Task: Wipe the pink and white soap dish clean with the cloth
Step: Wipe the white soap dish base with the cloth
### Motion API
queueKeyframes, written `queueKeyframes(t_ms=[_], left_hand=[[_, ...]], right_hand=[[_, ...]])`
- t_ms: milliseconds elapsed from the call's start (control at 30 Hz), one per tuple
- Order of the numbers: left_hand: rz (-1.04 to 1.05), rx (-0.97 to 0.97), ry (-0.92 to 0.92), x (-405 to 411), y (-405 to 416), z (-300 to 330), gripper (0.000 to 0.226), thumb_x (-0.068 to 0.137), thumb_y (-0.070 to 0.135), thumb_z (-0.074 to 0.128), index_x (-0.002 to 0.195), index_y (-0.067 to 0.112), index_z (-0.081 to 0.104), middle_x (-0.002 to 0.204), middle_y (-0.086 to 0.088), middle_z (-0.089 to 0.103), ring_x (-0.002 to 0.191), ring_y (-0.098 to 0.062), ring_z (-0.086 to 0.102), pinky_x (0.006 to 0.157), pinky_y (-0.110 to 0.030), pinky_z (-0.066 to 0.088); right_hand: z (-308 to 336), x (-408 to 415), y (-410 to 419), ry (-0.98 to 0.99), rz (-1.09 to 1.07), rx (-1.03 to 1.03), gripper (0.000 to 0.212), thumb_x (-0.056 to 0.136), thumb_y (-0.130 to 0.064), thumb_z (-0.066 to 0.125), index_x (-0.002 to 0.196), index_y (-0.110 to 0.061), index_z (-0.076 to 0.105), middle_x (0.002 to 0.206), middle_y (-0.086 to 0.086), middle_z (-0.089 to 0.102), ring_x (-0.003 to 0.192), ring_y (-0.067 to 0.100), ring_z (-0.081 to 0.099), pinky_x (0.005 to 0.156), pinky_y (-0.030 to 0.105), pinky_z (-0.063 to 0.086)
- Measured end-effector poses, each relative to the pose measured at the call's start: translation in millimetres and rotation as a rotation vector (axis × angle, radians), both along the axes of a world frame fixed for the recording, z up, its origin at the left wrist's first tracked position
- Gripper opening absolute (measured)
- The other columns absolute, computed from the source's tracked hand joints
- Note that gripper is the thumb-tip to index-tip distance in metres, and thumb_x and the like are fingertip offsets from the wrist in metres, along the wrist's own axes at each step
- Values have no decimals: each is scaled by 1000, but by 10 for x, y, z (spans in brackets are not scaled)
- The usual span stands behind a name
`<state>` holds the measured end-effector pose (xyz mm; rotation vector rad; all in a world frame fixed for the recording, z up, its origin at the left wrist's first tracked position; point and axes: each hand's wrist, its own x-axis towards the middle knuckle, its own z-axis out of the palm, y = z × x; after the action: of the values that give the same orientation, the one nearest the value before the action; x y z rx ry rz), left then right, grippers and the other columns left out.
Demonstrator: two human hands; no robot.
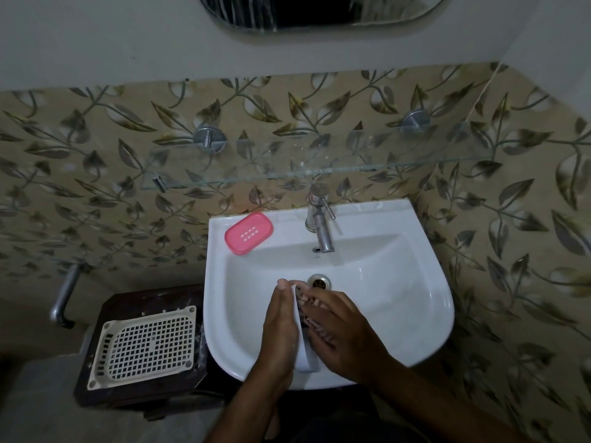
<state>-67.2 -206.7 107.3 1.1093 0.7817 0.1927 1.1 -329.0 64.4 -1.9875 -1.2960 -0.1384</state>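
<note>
Over the white sink basin (399,302), my left hand (278,327) holds the white part of the soap dish (303,353) on its edge, fingers wrapped round its back. My right hand (339,330) presses a dark patterned cloth (307,306) against the inner face of that white part, fingers curled over the cloth. Most of the cloth is hidden between the hands. The pink part of the soap dish (248,233), with small white slots, lies apart on the sink's back left ledge.
A chrome tap (319,219) stands at the sink's back, with the drain (319,281) just beyond my fingertips. A glass shelf (319,167) juts out above the tap. Left of the sink, a cream plastic grid tray (147,343) lies on a dark stool.
</note>
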Motion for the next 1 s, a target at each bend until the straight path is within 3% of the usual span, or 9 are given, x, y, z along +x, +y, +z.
queueKeyframes(t_ms=[200,333,467,600,700,767,867,933,1000], left_hand=[[109,418,-112,158,18,201,40,100,67,38,107,37,64,105,20,70,106,-1,65,89,-26,49],[-30,799,-274,252,67,199,34,100,54,38,120,36,58,121,14,65,119,-12,60,101,-29,46],[-199,938,-390,289,133,76,45,103,60,39,130,30,58,129,6,60,126,-15,54,106,-25,42],[-327,939,-400,237,165,-138,54,98,73,35,130,35,56,133,18,54,130,-16,51,108,-24,40],[-364,938,-363,254,195,-175,58,97,73,36,134,33,56,137,24,51,132,-12,50,108,-20,37],[-404,978,-340,297,214,-121,59,97,68,42,138,28,56,139,24,52,133,-7,48,108,-16,34],[-435,954,-275,348,199,-44,62,92,64,51,144,30,52,141,22,53,133,-1,48,107,-13,34],[-391,871,-230,344,199,-34,68,85,70,57,142,33,51,137,25,56,128,10,49,102,-9,37],[-296,738,-166,300,234,-54,76,74,68,69,137,32,50,126,28,58,116,21,51,90,-2,38]], right_hand=[[198,-212,13,538,-144,76,29,92,-18,59,118,-16,70,119,-9,69,112,1,65,96,19,52],[429,-213,85,1145,-221,137,23,101,-12,55,101,-16,77,100,5,79,98,20,74,86,33,59],[624,-106,86,1544,-264,250,32,103,-23,57,111,3,73,108,26,75,106,39,72,96,48,56],[753,43,79,1850,-338,422,30,93,-24,55,79,-1,67,66,13,65,50,17,62,44,22,49],[792,135,71,2062,-315,523,24,85,-20,59,69,-1,57,52,9,47,31,14,44,30,18,36],[743,180,47,2159,-207,584,37,51,-18,85,69,1,59,53,9,46,29,15,43,27,20,36],[776,191,-45,2133,-124,650,56,21,-15,94,64,-1,61,51,8,45,28,14,40,27,20,35],[856,206,-102,2020,-191,733,53,29,-24,92,67,-3,60,50,7,47,29,13,42,28,18,35],[898,265,-189,1770,-259,836,32,67,-27,75,83,-4,61,57,9,59,38,15,55,35,19,43]])
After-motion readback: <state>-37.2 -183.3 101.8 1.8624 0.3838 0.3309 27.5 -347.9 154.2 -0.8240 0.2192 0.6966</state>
